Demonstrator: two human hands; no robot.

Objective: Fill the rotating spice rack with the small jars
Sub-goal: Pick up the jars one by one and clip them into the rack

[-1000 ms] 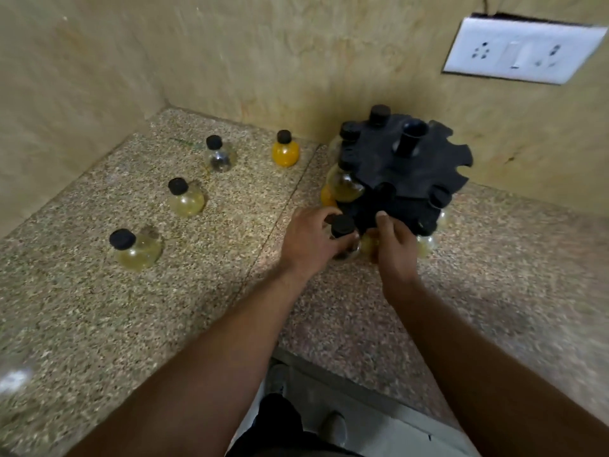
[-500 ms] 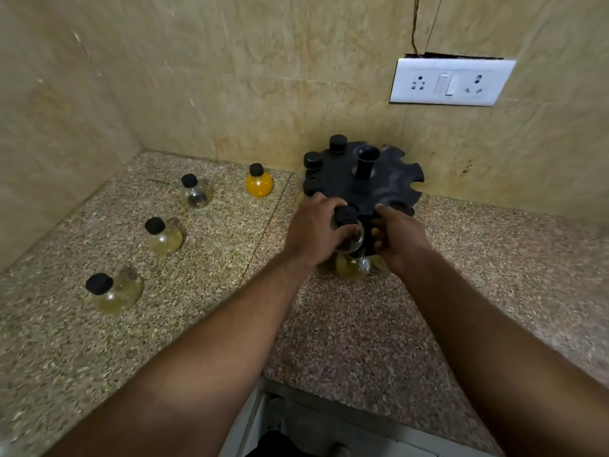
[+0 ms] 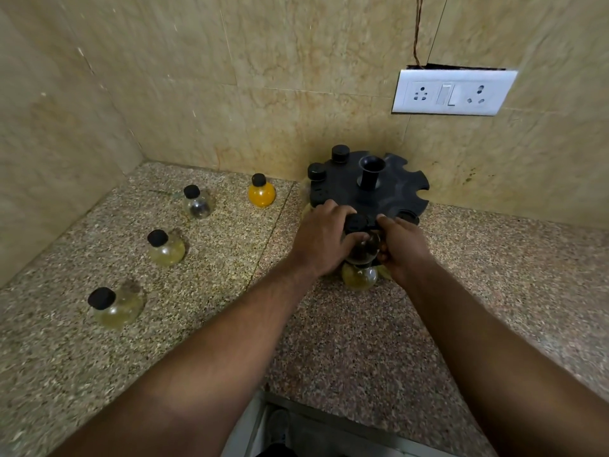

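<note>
Fingers (image 3: 333, 212) of the left hand (image 3: 321, 237) curl around a black-capped clear jar (image 3: 361, 240), gripping its left side at the front edge of the black spice rack (image 3: 389, 189). Right hand (image 3: 403, 249) grips the same jar from the right, its thumb lying near the cap. Both hands are closed on this jar, which sits at the rack's upper disc; whether the neck is seated in a slot cannot be told.

Head view, rack: it stands against the back wall of the counter (image 3: 329, 351), right of the corner. A yellowish lower jar (image 3: 359, 277) sits directly beneath the held jar. Two caps show in slots on the disc's left rear edge. Open slots face right.

Head view, counter: four loose jars stand upright, well apart, toward the left. An orange jar (image 3: 261, 192) is near the back edge, a clear grey-tinted jar (image 3: 197, 203) to its left, a pale yellow jar (image 3: 165, 247) nearer, and another pale jar (image 3: 115, 306) nearest the front-left.

A white socket plate (image 3: 453, 92) is mounted on the wall above the rack.
</note>
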